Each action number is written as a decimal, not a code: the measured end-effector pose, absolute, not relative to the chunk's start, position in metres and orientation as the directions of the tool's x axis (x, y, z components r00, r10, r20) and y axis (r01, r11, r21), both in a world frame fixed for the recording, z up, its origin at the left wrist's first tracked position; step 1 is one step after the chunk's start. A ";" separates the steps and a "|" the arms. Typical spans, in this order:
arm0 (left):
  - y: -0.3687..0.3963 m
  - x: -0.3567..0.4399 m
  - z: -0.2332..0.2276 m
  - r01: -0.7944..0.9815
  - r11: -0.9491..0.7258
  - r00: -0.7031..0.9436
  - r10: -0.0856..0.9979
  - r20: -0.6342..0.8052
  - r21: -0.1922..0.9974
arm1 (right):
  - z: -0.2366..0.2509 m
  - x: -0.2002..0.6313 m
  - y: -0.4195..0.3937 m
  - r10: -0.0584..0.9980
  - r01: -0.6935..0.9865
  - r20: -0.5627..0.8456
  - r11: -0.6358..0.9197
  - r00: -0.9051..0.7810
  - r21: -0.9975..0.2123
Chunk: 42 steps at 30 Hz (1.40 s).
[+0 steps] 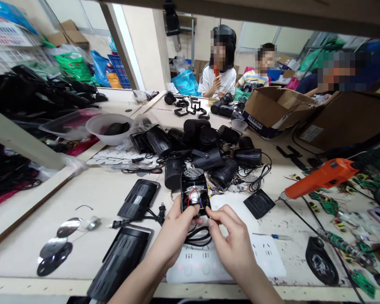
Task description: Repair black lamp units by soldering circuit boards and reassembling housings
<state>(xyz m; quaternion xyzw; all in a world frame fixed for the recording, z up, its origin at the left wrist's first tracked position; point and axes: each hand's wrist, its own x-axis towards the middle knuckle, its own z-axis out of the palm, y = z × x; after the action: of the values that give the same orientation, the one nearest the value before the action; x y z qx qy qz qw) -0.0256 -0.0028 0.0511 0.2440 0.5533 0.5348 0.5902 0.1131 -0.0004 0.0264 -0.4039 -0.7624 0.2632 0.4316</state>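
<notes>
Open black housing, hands, lamp pile behind

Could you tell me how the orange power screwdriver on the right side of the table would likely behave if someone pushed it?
The orange screwdriver looks hard and stiff, so it would probably slide or pivot rather than bend. Its rounded body might roll a little. It seems to hang or rest tilted with a cable nearby, so it may swing or drag that along.

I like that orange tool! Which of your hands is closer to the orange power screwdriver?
Right. The right hand is on the same side as the orange power screwdriver, though apart from it. The left hand grips the open black plastic housing, farther away.
</notes>
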 end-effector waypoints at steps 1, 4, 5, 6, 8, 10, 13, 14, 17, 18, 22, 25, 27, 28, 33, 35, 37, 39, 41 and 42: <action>-0.003 -0.025 0.050 -0.377 0.325 -0.170 0.896 -0.409 0.867 | 0.025 0.111 -0.002 0.812 0.438 0.494 0.584 -0.311 -0.684; -0.002 -0.024 0.046 -0.420 0.356 -0.147 0.881 -0.449 0.835 | 0.019 0.101 -0.008 0.733 0.587 0.593 0.653 -0.332 -0.478; -0.002 -0.025 0.045 -0.429 0.358 -0.145 0.879 -0.454 0.830 | 0.017 0.099 -0.010 0.726 0.614 0.604 0.650 -0.328 -0.448; -0.001 -0.026 0.045 -0.433 0.357 -0.145 0.879 -0.455 0.827 | 0.016 0.098 -0.010 0.732 0.619 0.603 0.641 -0.317 -0.453; -0.001 -0.029 0.044 -0.437 0.356 -0.138 0.881 -0.453 0.826 | 0.017 0.101 -0.008 0.771 0.568 0.566 0.615 -0.291 -0.547; -0.001 -0.034 0.044 -0.433 0.374 -0.109 0.881 -0.460 0.820 | 0.021 0.107 -0.004 0.820 0.465 0.492 0.572 -0.294 -0.676; -0.001 -0.039 0.043 -0.408 0.429 -0.035 0.875 -0.483 0.806 | 0.030 0.119 0.005 0.845 0.377 0.435 0.530 -0.313 -0.759; -0.002 -0.039 0.042 -0.399 0.441 -0.014 0.874 -0.487 0.804 | 0.032 0.122 0.007 0.836 0.374 0.446 0.544 -0.321 -0.751; -0.005 -0.038 0.039 -0.386 0.450 0.023 0.878 -0.479 0.805 | 0.034 0.123 0.012 0.779 0.389 0.497 0.623 -0.382 -0.679; -0.006 -0.037 0.039 -0.382 0.450 0.032 0.879 -0.475 0.807 | 0.033 0.123 0.012 0.765 0.397 0.496 0.640 -0.412 -0.658; -0.010 -0.036 0.040 -0.374 0.471 0.066 0.873 -0.484 0.799 | 0.026 0.118 0.012 0.736 0.408 0.492 0.671 -0.465 -0.619; -0.011 -0.037 0.042 -0.372 0.475 0.071 0.871 -0.486 0.798 | 0.024 0.119 0.011 0.714 0.362 0.528 0.694 -0.460 -0.623; -0.009 -0.038 0.043 -0.348 0.476 0.070 0.872 -0.484 0.807 | 0.027 0.123 0.012 0.722 0.340 0.514 0.680 -0.464 -0.649; -0.008 -0.038 0.043 -0.331 0.481 0.078 0.871 -0.485 0.812 | 0.031 0.125 0.013 0.729 0.332 0.501 0.669 -0.466 -0.665; -0.006 -0.038 0.042 -0.246 0.495 0.133 0.869 -0.477 0.833 | 0.051 0.130 0.022 0.708 0.314 0.532 0.693 -0.464 -0.649; -0.006 -0.036 0.041 -0.234 0.491 0.152 0.871 -0.467 0.839 | 0.055 0.127 0.025 0.679 0.327 0.522 0.720 -0.516 -0.613; -0.007 -0.036 0.041 -0.241 0.491 0.171 0.871 -0.461 0.837 | 0.055 0.123 0.027 0.664 0.355 0.481 0.730 -0.573 -0.584; -0.009 -0.038 0.041 -0.267 0.498 0.191 0.867 -0.461 0.825 | 0.051 0.121 0.028 0.656 0.387 0.447 0.737 -0.608 -0.555; -0.011 -0.042 0.041 -0.314 0.506 0.227 0.862 -0.453 0.803 | 0.046 0.122 0.027 0.641 0.401 0.438 0.752 -0.631 -0.523; -0.011 -0.045 0.040 -0.346 0.511 0.251 0.859 -0.447 0.787 | 0.045 0.123 0.027 0.629 0.399 0.438 0.762 -0.642 -0.510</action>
<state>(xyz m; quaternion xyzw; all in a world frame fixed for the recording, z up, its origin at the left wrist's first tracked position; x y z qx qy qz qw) -0.0449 -0.0114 0.0404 0.2808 0.4569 0.4073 0.7393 0.1234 0.0268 0.0449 -0.2899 -0.8867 0.1868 0.3078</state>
